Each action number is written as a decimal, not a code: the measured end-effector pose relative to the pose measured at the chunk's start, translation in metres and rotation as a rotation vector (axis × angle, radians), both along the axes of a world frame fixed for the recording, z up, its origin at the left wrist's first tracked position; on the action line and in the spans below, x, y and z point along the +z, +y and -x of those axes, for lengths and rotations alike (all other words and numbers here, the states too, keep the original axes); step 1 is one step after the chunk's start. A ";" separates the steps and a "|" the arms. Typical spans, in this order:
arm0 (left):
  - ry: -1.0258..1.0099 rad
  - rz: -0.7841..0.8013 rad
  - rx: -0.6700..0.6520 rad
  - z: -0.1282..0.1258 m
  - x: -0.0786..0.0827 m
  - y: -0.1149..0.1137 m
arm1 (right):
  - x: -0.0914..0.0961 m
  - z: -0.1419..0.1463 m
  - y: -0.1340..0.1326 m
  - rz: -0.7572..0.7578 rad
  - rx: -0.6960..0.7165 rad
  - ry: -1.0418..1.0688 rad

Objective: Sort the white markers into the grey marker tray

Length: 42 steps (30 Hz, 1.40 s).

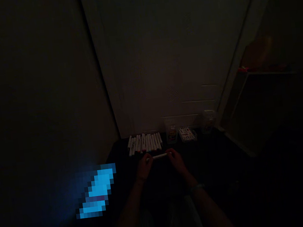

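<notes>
A white marker (160, 156) lies level between my two hands, above the dark tabletop. My left hand (144, 164) is closed on its left end, and my right hand (176, 159) grips the right end. Just beyond my left hand, several white markers (145, 143) lie side by side in a row, some with coloured tips. A clear plastic container (172, 133) stands past my right hand. Beside it sits a small box with a patterned top (187, 134). The light is very dim, so finger details are hard to make out.
Another clear container (209, 121) stands farther right against the pale panel (146, 73) behind the table. A blurred glowing blue screen (97, 192) is at the left. On the right, a shelf (270, 72) carries dim objects.
</notes>
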<state>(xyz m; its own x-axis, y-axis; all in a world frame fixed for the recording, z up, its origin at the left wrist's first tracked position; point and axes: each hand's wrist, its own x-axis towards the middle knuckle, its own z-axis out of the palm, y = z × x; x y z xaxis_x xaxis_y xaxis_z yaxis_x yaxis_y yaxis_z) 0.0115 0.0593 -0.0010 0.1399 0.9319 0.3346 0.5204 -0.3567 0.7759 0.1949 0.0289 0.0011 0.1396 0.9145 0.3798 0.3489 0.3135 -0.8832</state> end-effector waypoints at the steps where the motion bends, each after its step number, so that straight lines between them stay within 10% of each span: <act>1: 0.000 0.001 -0.002 0.000 0.000 0.000 | 0.000 0.000 0.000 0.000 -0.006 0.000; 42: 0.017 0.018 0.023 0.001 0.000 0.000 | 0.002 -0.001 0.001 -0.022 0.038 0.006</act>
